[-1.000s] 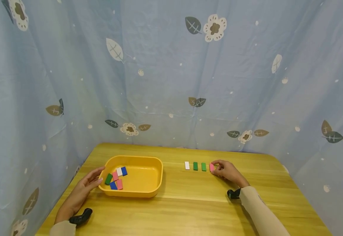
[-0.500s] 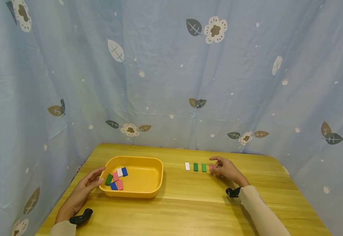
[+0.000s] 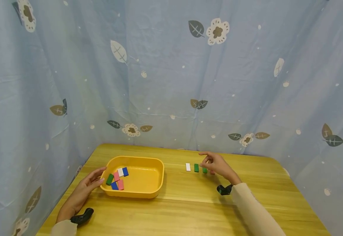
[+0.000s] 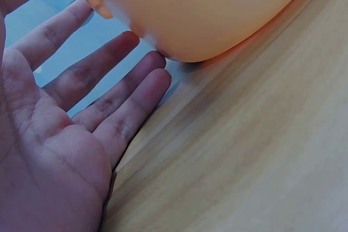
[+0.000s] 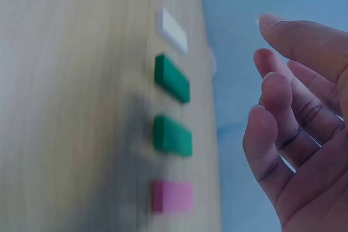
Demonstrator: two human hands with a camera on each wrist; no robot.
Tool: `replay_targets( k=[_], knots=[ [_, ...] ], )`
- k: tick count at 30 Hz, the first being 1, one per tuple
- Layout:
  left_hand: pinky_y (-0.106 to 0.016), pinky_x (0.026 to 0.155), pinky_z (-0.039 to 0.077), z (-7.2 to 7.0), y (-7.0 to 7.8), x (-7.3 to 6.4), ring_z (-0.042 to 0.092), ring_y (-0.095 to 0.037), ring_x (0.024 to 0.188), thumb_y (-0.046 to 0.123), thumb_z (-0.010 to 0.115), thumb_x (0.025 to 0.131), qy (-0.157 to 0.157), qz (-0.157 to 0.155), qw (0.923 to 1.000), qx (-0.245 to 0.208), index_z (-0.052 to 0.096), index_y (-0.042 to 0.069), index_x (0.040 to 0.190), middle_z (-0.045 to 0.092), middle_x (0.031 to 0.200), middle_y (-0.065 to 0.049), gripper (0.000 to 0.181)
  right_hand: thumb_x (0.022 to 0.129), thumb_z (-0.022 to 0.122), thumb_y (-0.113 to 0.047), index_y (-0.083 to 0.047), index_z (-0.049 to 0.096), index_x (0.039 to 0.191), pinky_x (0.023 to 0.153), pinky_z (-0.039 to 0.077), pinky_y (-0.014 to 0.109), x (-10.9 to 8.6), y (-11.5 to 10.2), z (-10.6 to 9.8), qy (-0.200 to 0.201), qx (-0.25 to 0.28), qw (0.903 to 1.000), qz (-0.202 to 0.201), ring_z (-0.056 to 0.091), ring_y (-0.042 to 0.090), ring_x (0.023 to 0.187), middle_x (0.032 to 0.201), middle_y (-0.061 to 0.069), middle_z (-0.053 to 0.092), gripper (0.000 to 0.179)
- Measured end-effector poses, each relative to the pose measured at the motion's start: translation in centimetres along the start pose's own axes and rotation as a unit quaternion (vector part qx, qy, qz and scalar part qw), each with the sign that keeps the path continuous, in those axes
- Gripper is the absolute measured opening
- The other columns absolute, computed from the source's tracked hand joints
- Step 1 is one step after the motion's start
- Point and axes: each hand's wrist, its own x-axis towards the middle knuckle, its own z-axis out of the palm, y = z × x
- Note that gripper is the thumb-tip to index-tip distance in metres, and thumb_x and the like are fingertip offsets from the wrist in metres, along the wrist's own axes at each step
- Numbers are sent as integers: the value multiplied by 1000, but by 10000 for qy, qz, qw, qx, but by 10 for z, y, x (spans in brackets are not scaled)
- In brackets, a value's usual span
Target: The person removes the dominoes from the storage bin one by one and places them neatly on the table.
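Observation:
My left hand (image 3: 84, 188) rests on the left end of a yellow plastic tray (image 3: 148, 194), its fingers nearly straight against the outer wall, as the left wrist view shows. Several small blocks lie inside, among them a green block (image 3: 110, 179) and a white block (image 3: 120, 172). My right hand (image 3: 218, 166) hovers above a row of blocks on the table, fingers loosely bent, nothing in them. From left to right the row has a white block (image 3: 188, 167), a dark green block (image 3: 196, 167), a lighter green block (image 5: 173, 136) and a pink block (image 5: 173, 196).
The wooden table (image 3: 165, 216) meets a blue patterned curtain (image 3: 171, 82) along its back and left. A black strap device (image 3: 83, 216) sits on the left wrist, and another device (image 3: 224, 189) on the right.
The right hand has let go of the pink block, lifted off it and moved left over the row. The pink block stays at the row's right end. The left hand keeps its place.

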Motion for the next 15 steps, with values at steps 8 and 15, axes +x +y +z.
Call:
replay_targets(
  k=[8,15],
  knots=[
    [-11,93,39,-1,-1,-1,32,-26,143,39,60,105,-11,37,10000,9,34,18,161,29,164,-10,66,96,75,-31,-28,60,142,46,47,43,11,-23,19,-72,-180,9989,-420,52,56,75,100,6,68,48],
    [-11,93,39,-1,-1,-1,30,-28,144,40,61,104,-8,39,10000,-21,34,17,161,29,164,-10,67,97,75,-25,-25,59,142,55,51,38,25,-43,45,-278,-75,9971,-706,55,47,72,99,7,69,48]
  ],
)
